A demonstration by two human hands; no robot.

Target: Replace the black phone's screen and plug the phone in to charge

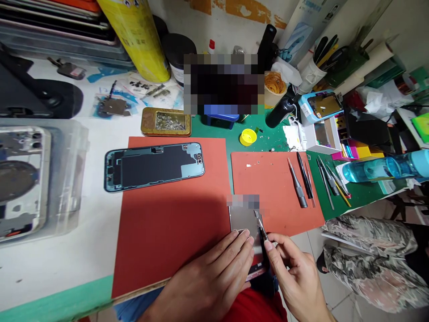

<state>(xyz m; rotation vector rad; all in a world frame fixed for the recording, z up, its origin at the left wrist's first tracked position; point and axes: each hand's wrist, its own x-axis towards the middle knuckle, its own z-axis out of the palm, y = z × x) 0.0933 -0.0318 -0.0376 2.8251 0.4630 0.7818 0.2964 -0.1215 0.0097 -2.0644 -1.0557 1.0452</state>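
Note:
My left hand (214,273) lies flat, fingers stretched out, pressing down on a silvery phone part (244,220) at the near edge of the red mat (161,223). My right hand (295,273) pinches thin tweezers (260,223), whose tips touch the right side of that part. A blue-framed phone housing (154,166) lies open farther back on the same mat, apart from both hands.
A second red mat (271,188) holds screwdrivers (297,183) and tweezers (330,181). A gold tin of screws (166,121), a yellow cap (248,137), a yellow canister (137,36) and a blue bottle (385,166) stand around. A boxed phone frame (23,179) sits left.

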